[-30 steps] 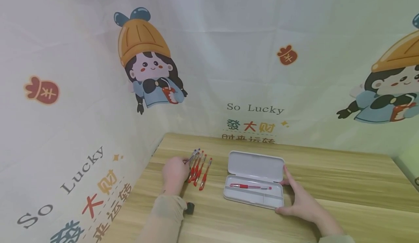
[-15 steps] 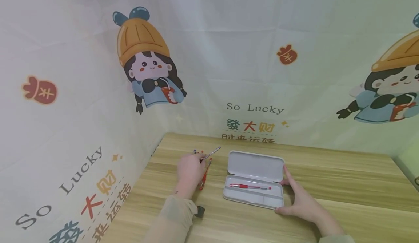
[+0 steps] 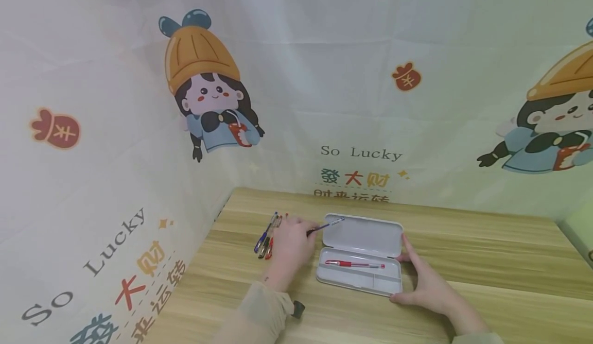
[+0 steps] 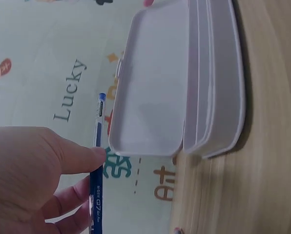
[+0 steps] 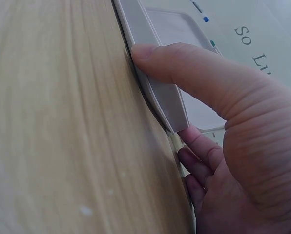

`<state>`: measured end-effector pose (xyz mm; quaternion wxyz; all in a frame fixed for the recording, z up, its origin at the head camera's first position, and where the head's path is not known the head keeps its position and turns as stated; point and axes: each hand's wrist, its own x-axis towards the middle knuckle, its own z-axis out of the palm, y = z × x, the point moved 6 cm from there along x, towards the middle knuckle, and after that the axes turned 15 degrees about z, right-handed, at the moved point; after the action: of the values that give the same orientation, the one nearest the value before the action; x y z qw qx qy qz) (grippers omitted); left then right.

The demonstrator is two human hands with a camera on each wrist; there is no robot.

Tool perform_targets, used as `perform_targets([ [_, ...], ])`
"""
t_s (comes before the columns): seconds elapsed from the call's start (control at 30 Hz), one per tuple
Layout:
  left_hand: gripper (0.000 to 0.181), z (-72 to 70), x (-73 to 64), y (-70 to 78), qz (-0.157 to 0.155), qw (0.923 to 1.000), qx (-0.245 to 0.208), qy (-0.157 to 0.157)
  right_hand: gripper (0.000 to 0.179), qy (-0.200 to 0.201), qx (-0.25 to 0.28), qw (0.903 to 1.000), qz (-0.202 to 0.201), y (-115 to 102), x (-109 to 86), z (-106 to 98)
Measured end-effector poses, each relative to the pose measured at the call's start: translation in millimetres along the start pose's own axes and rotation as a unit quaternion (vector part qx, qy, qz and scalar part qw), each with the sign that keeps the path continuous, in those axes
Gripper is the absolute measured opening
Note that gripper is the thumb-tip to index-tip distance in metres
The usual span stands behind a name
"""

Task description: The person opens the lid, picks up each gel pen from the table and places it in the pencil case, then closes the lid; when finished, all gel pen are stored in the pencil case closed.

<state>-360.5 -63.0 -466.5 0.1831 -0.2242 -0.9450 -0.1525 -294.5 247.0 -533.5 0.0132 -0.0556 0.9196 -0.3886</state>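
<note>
Between thumb and fingers, my left hand [image 3: 293, 243] pinches a blue gel pen [image 3: 330, 225]. In the left wrist view the gel pen [image 4: 96, 190] has a dark blue barrel and points its blue-capped end away from the palm. That end overlaps the raised lid of the pale pencil case [image 3: 366, 238] in the head view. A red pen [image 3: 354, 264] lies in the case's long compartment. At the case's right end, my right hand [image 3: 428, 290] grips it. Its thumb [image 5: 175, 61] presses the case's front side in the right wrist view, with the other fingers behind the end.
Several blue, black and red pens [image 3: 264, 241] lie on the wooden table [image 3: 463, 246] left of the case, partly hidden by the left hand. A printed cloth [image 3: 296, 86] hangs behind the table and along its left side.
My left hand has lifted the blue gel pen away from the group of pens and carried it right, up to the lid. The right hand and the case have stayed in place.
</note>
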Motion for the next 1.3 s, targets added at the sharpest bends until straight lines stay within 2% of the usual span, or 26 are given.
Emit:
perform_targets([
  [0.1,0.019,5.0,-1.2,12.9,0.019,0.9997,-0.004,-0.015,0.154,0.002,-0.004,1.0,-0.001,1,-0.6,0],
  [0.33,0.019,16.1,-4.2,43.3,0.057,0.9968,0.021,-0.052,0.154,0.01,-0.008,0.9999,-0.01,0,-0.1,0],
  [0.53,0.021,31.3,-8.3,59.1,0.081,0.9919,0.037,-0.091,0.154,0.004,-0.011,0.9999,-0.003,2,1.5,0],
  [0.83,0.019,44.7,-16.6,73.6,0.115,0.987,0.02,-0.11,0.154,0.004,-0.004,1.0,-0.005,3,0.9,0],
  [1.03,0.018,49.0,-18.6,76.4,0.12,0.9855,-0.002,-0.12,0.153,0.012,-0.001,0.9999,-0.006,5,-0.1,0],
  [1.3,0.018,50.8,-19.9,77.4,0.132,0.9836,0.002,-0.122,0.154,0.011,-0.007,0.9999,-0.006,4,0.0,0],
])
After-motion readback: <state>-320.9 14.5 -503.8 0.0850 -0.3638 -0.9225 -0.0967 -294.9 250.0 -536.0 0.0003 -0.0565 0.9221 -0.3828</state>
